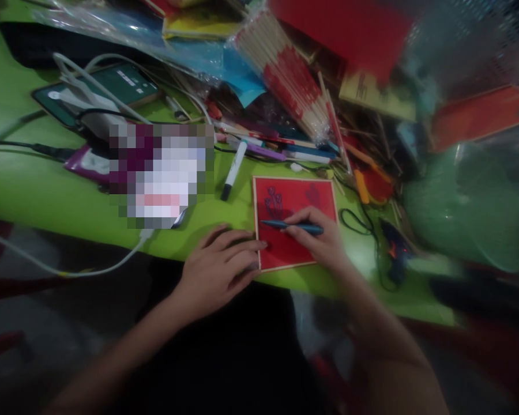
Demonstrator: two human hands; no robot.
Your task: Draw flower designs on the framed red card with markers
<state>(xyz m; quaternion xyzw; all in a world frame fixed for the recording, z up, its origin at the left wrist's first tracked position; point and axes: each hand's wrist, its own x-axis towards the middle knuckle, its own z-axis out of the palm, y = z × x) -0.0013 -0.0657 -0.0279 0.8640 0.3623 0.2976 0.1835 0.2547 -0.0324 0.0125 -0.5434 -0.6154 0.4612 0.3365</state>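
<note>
A square red card [285,248] with a pale border lies on the green table in front of me. Dark cactus-like line drawings show on its upper half. My right hand [318,236] rests over the card's right side, its fingers closed around a dark blue pen [274,223]. The pen's tip points left, at the card's left part; whether it touches the surface I cannot tell. My left hand [222,259] lies flat at the card's left edge, fingers stretched out and fingertips on its border. A white marker with a black cap [234,171] lies just beyond the left hand.
A pixelated phone-like object [168,173], a white cable [112,268] and a purple power strip [86,162] lie at the left. Bundled wooden sticks [281,75] and pens crowd the back. A green translucent bag [462,202] stands at the right. The table's front edge [164,248] is close.
</note>
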